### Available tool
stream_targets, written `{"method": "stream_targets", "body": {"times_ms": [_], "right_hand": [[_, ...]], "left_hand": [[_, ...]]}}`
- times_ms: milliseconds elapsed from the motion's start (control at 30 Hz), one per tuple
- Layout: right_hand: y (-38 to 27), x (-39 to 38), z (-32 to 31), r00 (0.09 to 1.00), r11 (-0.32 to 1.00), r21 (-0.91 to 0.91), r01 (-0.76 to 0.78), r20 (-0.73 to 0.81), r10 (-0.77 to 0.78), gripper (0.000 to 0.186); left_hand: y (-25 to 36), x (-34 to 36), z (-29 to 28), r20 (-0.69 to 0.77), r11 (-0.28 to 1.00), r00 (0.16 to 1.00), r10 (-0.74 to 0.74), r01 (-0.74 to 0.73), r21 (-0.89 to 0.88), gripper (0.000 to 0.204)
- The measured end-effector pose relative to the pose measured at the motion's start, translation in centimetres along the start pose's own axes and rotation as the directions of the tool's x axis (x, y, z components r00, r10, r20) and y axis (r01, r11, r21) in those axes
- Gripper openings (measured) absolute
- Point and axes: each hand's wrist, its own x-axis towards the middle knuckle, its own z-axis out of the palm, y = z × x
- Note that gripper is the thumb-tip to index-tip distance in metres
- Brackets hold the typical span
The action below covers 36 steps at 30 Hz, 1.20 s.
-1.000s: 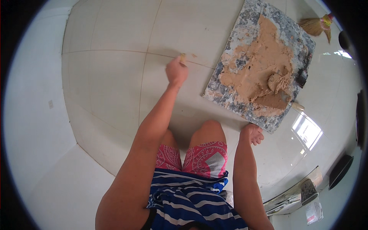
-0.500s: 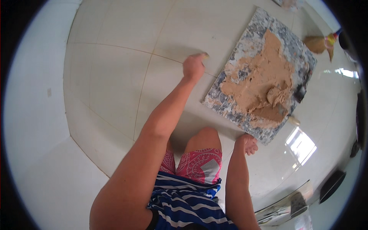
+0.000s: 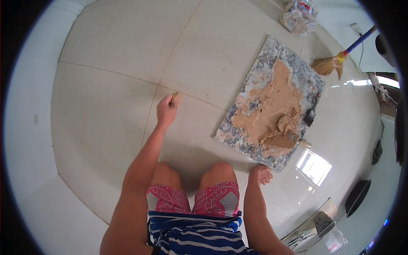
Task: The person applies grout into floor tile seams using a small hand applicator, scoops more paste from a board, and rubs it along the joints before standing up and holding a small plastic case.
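Since the earlier frame our left hand (image 3: 166, 111) has swung left along the tile joint, fingers closed on a small tan tool (image 3: 176, 98), probably a stiff, light scraper, held by its rear. Right hand (image 3: 260, 173) rests open on the floor (image 3: 106, 63).

Left hand (image 3: 166, 111) closes over a small tan tool (image 3: 176, 98); only its tip shows, kind unclear. Trowel (image 3: 293, 138) on the stone slab (image 3: 255, 85) is mostly buried in tan paste (image 3: 272, 106), just the handle end sticks out. Broom (image 3: 340, 57) handle runs into the dark rim. Packets (image 3: 299, 15) at top too small to tell. Bottom-right clutter (image 3: 316, 227) blurred.
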Motion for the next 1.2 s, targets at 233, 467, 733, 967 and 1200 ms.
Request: {"method": "stream_targets", "body": {"times_ms": [233,467,733,967,1200], "right_hand": [[4.9,2.6,-2.7,0.87,0.884,0.266,0.385,0.215,-0.444,0.032],[4.0,-0.5,-4.1,0.57,0.516,0.558,0.65,0.092,-0.816,0.026],[0.5,-9.8,-10.9,-0.03,0.071,0.732,0.678,0.124,-0.992,0.02],[1.4,-11.3,-14.6,-0.359,-0.157,0.801,0.578,0.077,-0.93,0.018],[5.8,-11.8,-21.1,-0.656,-0.308,0.825,0.474,0.097,-0.749,0.022]], "left_hand": [[-8.2,-11.3,-1.7,0.258,0.595,0.867,-0.427,0.484,-0.641,0.024],[-7.2,-15.9,-3.4,0.383,0.399,0.752,-0.537,0.627,-0.669,0.028],[-7.4,-17.4,-5.3,0.415,0.168,0.777,-0.474,0.543,-0.823,0.029],[-6.2,-20.3,-9.2,0.366,0.038,0.843,-0.393,0.413,-0.91,0.036],[-0.9,-25.9,-10.1,0.339,0.018,0.918,-0.204,0.35,-0.937,0.045]]}}
